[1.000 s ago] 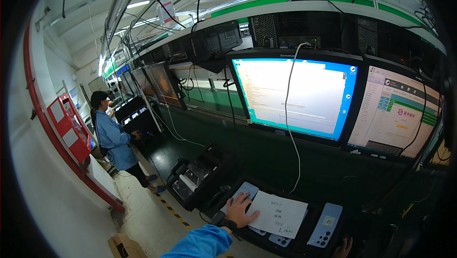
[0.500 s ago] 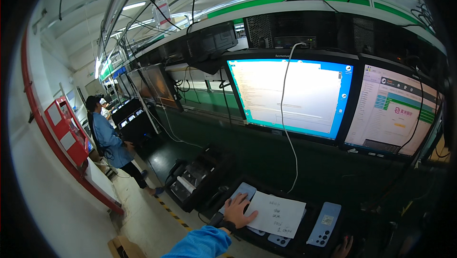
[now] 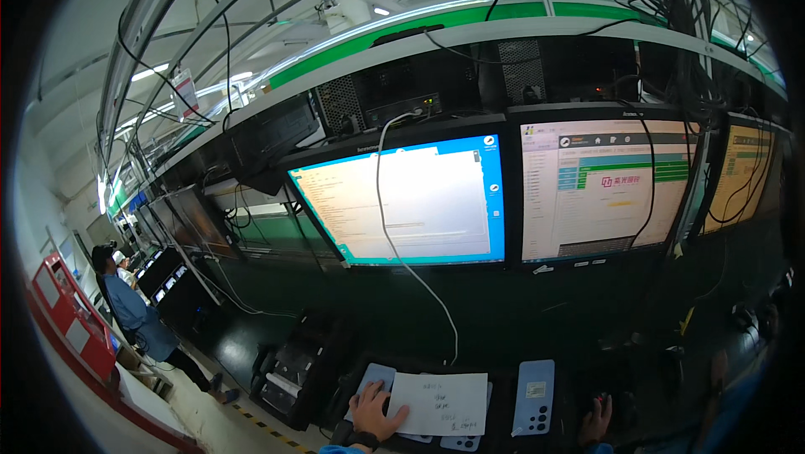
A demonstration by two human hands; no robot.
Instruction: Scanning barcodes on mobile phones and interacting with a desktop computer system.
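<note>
My left hand [image 3: 375, 414] lies with its fingers spread over the left edge of a white sheet of paper [image 3: 464, 404] with handwriting. Its fingertips reach onto a light-blue phone [image 3: 374, 377] partly under the sheet. The lower end of another blue phone [image 3: 460, 443], with camera rings, sticks out below the paper. To the right, a blue phone [image 3: 534, 404] lies back up with a small white label. My right hand [image 3: 596, 422] rests low on the dark bench, its fingers bent over something dark with a small red glow; what that is I cannot make out.
A bright monitor [image 3: 411, 202], a second screen [image 3: 599, 194] and an orange-tinted one [image 3: 738, 173] stand behind the bench. A white cable [image 3: 419, 278] hangs before the first. Left is a black bin [image 3: 298, 374]. A person [image 3: 138, 320] stands in the aisle, far left.
The view has turned to the right, so monitors, phones and paper sit farther left in the picture. My right hand shows more fully. The left hand stays on the paper and phone.
</note>
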